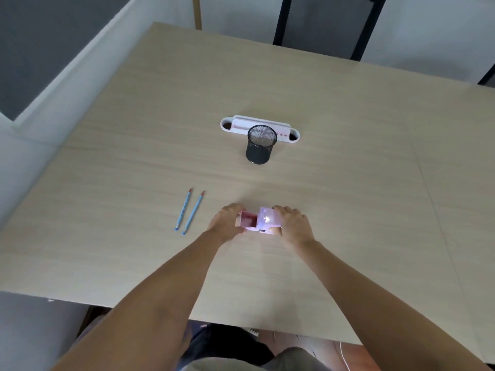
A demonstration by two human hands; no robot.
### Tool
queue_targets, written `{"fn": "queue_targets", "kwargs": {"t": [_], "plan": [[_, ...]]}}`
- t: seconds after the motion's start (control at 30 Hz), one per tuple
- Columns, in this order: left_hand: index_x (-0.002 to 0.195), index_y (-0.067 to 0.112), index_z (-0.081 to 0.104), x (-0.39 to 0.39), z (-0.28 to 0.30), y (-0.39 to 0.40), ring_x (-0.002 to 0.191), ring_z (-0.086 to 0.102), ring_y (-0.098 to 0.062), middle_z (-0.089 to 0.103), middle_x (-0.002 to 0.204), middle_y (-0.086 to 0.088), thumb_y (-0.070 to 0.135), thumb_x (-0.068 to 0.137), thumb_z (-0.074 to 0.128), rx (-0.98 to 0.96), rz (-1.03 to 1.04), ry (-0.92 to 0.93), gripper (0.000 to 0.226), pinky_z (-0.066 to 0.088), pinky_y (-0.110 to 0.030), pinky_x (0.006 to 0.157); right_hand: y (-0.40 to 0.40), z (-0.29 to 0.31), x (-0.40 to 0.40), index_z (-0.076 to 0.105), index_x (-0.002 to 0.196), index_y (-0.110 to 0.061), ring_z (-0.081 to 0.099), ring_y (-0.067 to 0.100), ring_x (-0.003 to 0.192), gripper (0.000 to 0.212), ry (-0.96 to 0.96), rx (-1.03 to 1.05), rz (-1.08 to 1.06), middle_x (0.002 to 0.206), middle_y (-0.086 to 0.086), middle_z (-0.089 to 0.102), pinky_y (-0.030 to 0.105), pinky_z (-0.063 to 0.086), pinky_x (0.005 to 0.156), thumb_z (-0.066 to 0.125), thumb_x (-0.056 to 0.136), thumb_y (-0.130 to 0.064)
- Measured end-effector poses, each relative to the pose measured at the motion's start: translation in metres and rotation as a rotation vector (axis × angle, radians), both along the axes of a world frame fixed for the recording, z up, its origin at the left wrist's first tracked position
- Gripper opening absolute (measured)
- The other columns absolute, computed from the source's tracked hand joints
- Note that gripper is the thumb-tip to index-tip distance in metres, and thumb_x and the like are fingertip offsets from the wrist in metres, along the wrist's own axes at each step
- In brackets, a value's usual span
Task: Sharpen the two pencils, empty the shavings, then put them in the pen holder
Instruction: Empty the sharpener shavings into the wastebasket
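Two blue pencils (188, 211) lie side by side on the wooden table (334, 183), sharpened red tips pointing away from me. To their right, a pink pencil sharpener (269, 219) rests on the table. My right hand (293, 224) grips its body. My left hand (226, 223) holds its pink shavings drawer (247, 219), which sticks out of the sharpener's left side. A black mesh pen holder (260, 145) stands upright farther back, at the table's middle.
A white cable-port cover (235, 123) is set in the table just behind the pen holder. A black chair (326, 25) stands at the far edge. A grey partition (40, 49) runs along the left side. My knees show below the near edge.
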State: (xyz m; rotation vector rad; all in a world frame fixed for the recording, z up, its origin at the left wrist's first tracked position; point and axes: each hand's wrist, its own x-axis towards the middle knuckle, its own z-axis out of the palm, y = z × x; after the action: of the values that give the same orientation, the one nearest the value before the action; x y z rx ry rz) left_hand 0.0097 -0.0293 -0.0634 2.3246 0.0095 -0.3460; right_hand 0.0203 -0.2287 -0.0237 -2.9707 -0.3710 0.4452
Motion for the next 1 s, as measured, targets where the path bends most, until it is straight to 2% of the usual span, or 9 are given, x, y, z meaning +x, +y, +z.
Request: {"fn": "queue_targets", "kwargs": {"t": [0.17,0.3,0.4,0.5,0.6,0.73,0.83,0.9,1.0], "plan": [[0.114,0.012,0.058,-0.023,0.011,0.032,0.088,0.056,-0.019,0.061,0.106,-0.008,0.008,0.065,0.082,-0.03,0.153,-0.056,0.054,0.042,-0.026,0.074,-0.004,-0.004,-0.003,0.038,0.135,-0.014,0.049,0.033,0.113,0.059,-0.027,0.034,0.03,0.127,0.009,0.054,0.038,0.04,0.088,0.06,0.086,-0.036],[0.112,0.014,0.059,-0.053,0.025,0.054,0.087,0.056,-0.017,0.061,0.107,-0.001,0.013,0.065,0.084,-0.068,0.277,-0.113,0.053,0.042,-0.024,0.073,-0.004,-0.006,-0.019,0.035,0.139,-0.007,0.046,0.038,0.123,0.084,-0.176,0.12,0.05,0.135,0.016,0.05,0.047,0.041,0.094,0.07,0.073,-0.044],[0.109,0.013,0.06,-0.078,0.034,0.068,0.084,0.056,-0.016,0.061,0.101,-0.001,0.016,0.062,0.086,-0.096,0.373,-0.18,0.053,0.04,-0.022,0.07,0.008,0.004,-0.036,0.035,0.139,-0.013,0.037,0.036,0.13,0.071,-0.371,0.31,0.036,0.141,0.015,0.042,0.049,0.036,0.099,0.05,0.08,-0.049],[0.104,0.017,0.061,-0.105,0.042,0.082,0.082,0.056,-0.013,0.062,0.098,0.001,0.023,0.061,0.086,-0.07,0.456,-0.246,0.05,0.037,-0.014,0.064,0.036,0.015,-0.053,0.041,0.134,-0.016,0.039,0.031,0.121,0.058,-0.417,0.438,0.068,0.135,0.012,0.043,0.048,0.035,0.096,0.046,0.085,-0.046],[0.104,0.018,0.061,-0.138,0.046,0.102,0.082,0.056,-0.012,0.062,0.096,0.003,0.028,0.062,0.085,-0.058,0.539,-0.274,0.049,0.038,-0.017,0.065,0.067,0.013,-0.064,0.05,0.124,-0.015,0.044,0.031,0.112,0.051,-0.414,0.395,0.121,0.126,0.013,0.05,0.048,0.042,0.088,0.043,0.084,-0.045],[0.104,0.018,0.059,-0.2,0.043,0.143,0.082,0.054,-0.01,0.063,0.098,0.002,0.032,0.064,0.083,-0.001,0.666,-0.264,0.048,0.038,-0.023,0.069,0.101,-0.005,-0.085,0.056,0.116,-0.014,0.044,0.034,0.112,0.045,-0.345,0.315,0.204,0.121,0.014,0.053,0.047,0.041,0.083,0.044,0.08,-0.039],[0.101,0.018,0.061,-0.265,0.036,0.179,0.082,0.057,-0.011,0.064,0.095,0.003,0.032,0.062,0.083,0.036,0.835,-0.225,0.047,0.038,-0.022,0.069,0.137,-0.023,-0.116,0.06,0.113,-0.013,0.049,0.035,0.111,0.039,-0.295,0.224,0.359,0.12,0.014,0.055,0.047,0.043,0.085,0.061,0.078,-0.03],[0.099,0.018,0.062,-0.309,0.03,0.2,0.083,0.061,-0.016,0.066,0.091,0.001,0.035,0.058,0.081,0.046,0.946,-0.195,0.048,0.044,-0.025,0.071,0.167,-0.032,-0.139,0.062,0.111,-0.012,0.05,0.033,0.113,0.04,-0.253,0.195,0.46,0.12,0.014,0.057,0.047,0.045,0.085,0.072,0.074,-0.025],[0.097,0.019,0.062,-0.374,0.017,0.225,0.084,0.064,-0.017,0.069,0.09,0.0,0.037,0.056,0.081,0.041,1.084,-0.141,0.049,0.051,-0.029,0.075,0.219,-0.042,-0.169,0.062,0.11,-0.01,0.054,0.036,0.114,0.043,-0.189,0.163,0.59,0.12,0.015,0.059,0.047,0.048,0.085,0.076,0.071,-0.023]]}}
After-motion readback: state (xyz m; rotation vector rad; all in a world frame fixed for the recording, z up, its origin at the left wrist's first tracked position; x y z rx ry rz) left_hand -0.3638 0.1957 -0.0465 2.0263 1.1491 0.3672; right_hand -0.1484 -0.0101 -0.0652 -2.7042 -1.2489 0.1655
